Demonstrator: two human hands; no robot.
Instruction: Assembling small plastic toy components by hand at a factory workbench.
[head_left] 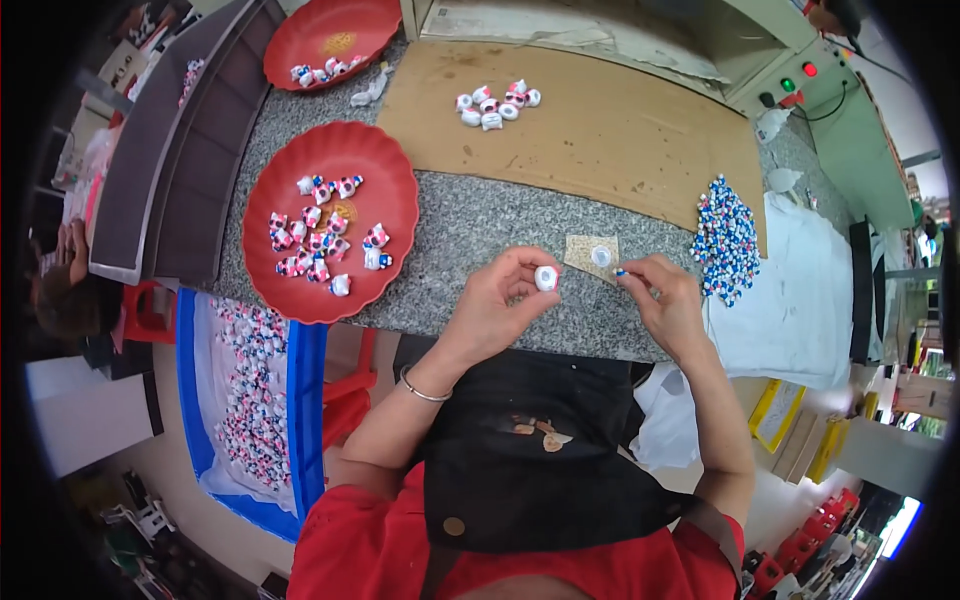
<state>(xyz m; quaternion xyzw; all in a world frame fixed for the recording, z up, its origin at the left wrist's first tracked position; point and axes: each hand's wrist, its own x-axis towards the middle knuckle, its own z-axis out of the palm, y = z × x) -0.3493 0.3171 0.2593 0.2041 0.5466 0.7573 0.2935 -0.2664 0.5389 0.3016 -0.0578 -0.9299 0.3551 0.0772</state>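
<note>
My left hand (497,305) grips a small white rounded figurine piece (546,278) between thumb and fingers, a dark mark on its face. To its right, my right hand (668,303) pinches a tiny blue part (621,273) at its fingertips. Between the hands and a little beyond them lies a small beige square pad (578,248) with a whitish round spot (601,256) on it. A heap of tiny blue, white and pink parts (727,240) lies right of my right hand. Several white figurine pieces (491,106) sit grouped on the brown cardboard (610,135).
Left on the grey speckled table (450,215) stands a red scalloped plate (370,160) of finished-looking figurines; another red plate (365,22) is behind it. A blue crate (310,380) full of figurines stands lower left. Back right is a metal housing (850,130) with lit buttons.
</note>
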